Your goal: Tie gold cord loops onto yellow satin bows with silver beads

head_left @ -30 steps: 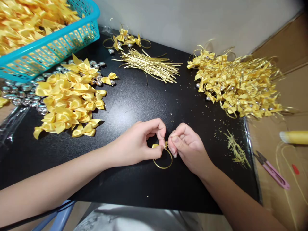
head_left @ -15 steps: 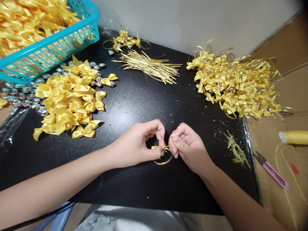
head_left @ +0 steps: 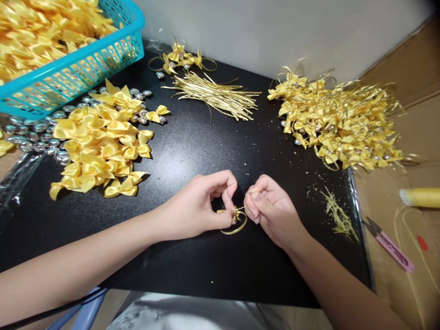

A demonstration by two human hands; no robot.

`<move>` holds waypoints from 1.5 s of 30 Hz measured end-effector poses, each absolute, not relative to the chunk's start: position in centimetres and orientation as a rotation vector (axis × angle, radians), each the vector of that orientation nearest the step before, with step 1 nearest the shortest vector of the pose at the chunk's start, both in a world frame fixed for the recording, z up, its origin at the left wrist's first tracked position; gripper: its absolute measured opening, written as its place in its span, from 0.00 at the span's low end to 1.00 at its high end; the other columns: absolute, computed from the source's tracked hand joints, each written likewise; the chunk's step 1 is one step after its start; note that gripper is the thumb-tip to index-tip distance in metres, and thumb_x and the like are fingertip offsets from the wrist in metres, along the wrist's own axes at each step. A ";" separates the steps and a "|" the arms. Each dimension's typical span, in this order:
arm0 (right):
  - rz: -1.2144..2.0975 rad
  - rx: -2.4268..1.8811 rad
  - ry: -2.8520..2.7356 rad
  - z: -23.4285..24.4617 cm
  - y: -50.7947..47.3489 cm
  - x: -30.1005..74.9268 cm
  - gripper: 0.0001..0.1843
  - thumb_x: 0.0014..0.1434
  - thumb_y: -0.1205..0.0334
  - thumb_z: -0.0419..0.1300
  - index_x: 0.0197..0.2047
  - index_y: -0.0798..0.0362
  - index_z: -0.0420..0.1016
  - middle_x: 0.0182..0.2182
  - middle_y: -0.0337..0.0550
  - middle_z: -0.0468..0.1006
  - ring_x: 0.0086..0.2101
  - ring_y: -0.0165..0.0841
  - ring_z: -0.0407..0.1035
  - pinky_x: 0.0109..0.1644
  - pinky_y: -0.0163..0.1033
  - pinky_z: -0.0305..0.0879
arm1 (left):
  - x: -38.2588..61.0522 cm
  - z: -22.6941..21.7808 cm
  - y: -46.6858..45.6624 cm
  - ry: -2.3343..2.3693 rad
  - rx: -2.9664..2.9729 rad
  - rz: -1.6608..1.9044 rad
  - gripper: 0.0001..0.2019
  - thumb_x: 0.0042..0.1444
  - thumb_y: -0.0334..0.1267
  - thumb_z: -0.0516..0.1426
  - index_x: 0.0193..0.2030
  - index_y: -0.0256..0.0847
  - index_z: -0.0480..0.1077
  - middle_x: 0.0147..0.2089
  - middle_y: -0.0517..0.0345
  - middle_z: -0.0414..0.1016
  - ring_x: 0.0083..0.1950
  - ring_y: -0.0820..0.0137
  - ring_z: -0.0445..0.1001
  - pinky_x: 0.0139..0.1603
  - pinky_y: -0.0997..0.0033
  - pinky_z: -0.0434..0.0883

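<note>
My left hand (head_left: pixel 206 206) pinches a small yellow ribbon bow (head_left: pixel 237 213) between thumb and fingers, and a silver bead shows at the fingertips. From the bow a loop of gold cord (head_left: pixel 237 231) hangs just over the black table. Close by on the right, my right hand (head_left: pixel 268 201) is closed, thumb against curled fingers, on the end of the gold cord. A short taut piece of that cord spans the gap between the hands. Most of the bow is hidden behind the left fingers.
Loose yellow bows (head_left: pixel 99 142) and silver beads (head_left: pixel 37 135) lie left, by a turquoise basket (head_left: pixel 79 55) of bows. Cut gold cords (head_left: pixel 216 96) lie behind the hands. Finished bows with loops (head_left: pixel 337 121) are heaped right, near cord scraps (head_left: pixel 338 215) and pink thread snips (head_left: pixel 390 245).
My right hand has moved slightly to the right, away from the left hand, and more of the cord shows between them. The left hand keeps its pinch on the bow.
</note>
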State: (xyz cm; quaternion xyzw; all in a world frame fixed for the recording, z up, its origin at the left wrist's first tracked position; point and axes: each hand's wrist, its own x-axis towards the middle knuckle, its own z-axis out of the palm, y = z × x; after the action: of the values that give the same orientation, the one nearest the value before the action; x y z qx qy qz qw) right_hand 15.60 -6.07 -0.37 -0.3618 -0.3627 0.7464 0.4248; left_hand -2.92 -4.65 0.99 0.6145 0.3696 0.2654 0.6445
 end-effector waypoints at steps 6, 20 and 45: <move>1.862 -0.926 -0.904 -0.2 -6.0 15.5 0.12 0.58 0.57 0.64 0.31 0.51 0.64 0.17 0.29 0.66 0.18 0.22 0.56 0.23 0.28 0.54 | -2.9 1.0 -4.7 0.843 1.414 0.601 0.11 0.49 0.23 0.57 0.32 0.40 0.58 0.29 0.65 0.73 0.31 0.77 0.72 0.33 0.79 0.69; 1.783 -0.941 -1.005 -0.5 -5.5 16.0 0.08 0.58 0.59 0.64 0.32 0.52 0.70 0.29 0.37 0.76 0.25 0.24 0.67 0.30 0.32 0.65 | -3.0 1.0 -4.6 0.857 1.611 0.577 0.07 0.51 0.27 0.57 0.36 0.39 0.64 0.33 0.62 0.74 0.34 0.75 0.73 0.37 0.76 0.69; 1.628 -0.978 -1.267 0.5 -5.8 16.2 0.03 0.57 0.62 0.65 0.32 0.50 0.76 0.30 0.39 0.74 0.32 0.29 0.69 0.38 0.37 0.68 | -3.4 1.3 -4.7 0.963 1.955 0.677 0.03 0.54 0.32 0.57 0.36 0.40 0.72 0.37 0.55 0.74 0.38 0.69 0.70 0.40 0.70 0.68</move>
State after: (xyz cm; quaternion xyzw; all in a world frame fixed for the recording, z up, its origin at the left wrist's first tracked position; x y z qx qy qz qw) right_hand 16.24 -5.83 0.54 -0.3897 -0.5047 0.6484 0.4160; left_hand -3.42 -4.70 1.27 0.7787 0.3837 0.2698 0.4166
